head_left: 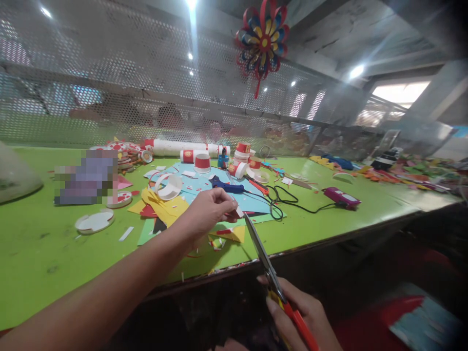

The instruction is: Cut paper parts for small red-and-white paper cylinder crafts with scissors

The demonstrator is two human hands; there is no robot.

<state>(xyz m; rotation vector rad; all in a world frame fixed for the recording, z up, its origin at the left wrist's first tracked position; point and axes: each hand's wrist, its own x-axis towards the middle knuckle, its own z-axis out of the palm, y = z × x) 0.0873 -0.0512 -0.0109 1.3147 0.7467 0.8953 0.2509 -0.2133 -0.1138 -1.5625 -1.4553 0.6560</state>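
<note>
My left hand (214, 208) is closed on a small white paper piece (239, 211), held above the near edge of the green table (329, 234). Scissors (265, 258) with long metal blades and red and yellow handles are held in my right hand (300, 312), below the table edge and to the right. The blade tips reach up close to the paper piece. Behind my left hand, a blue glue gun (228, 187) lies on light blue paper (186, 180). Yellow paper (170, 208) and a white ring (168, 186) are left of that hand.
Red and white paper cups (202, 163) stand toward the back. A black cable links to a purple box (341, 197) on the right. White discs (94, 221) lie at left. Colorful scraps cover the far right. A petalled paper ornament (263, 43) hangs above.
</note>
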